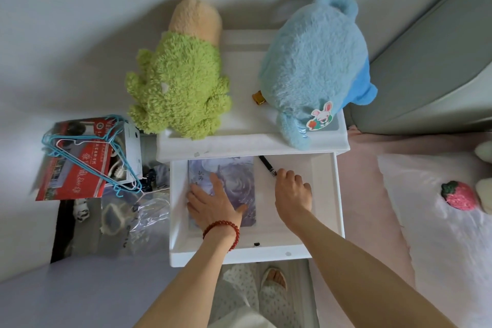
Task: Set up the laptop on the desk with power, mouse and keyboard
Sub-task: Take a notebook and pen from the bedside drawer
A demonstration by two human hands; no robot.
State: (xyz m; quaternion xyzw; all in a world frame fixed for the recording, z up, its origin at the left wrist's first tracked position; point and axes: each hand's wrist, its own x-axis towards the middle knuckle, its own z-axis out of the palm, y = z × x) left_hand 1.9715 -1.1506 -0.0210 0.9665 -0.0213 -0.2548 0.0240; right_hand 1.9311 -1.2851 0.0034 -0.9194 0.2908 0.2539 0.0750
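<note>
Open white drawer: left hand lying flat on purple book, right hand curling at black pen; bare floor showing between them. Above, green plush and blue plush crowding the cabinet top, narrow gap between.

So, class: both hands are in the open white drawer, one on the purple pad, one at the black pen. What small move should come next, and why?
Probably lift the purple pad out of the drawer. The left hand lies flat on it, the right hand is curled round the black pen, and no laptop, mouse or keyboard shows here.
</note>
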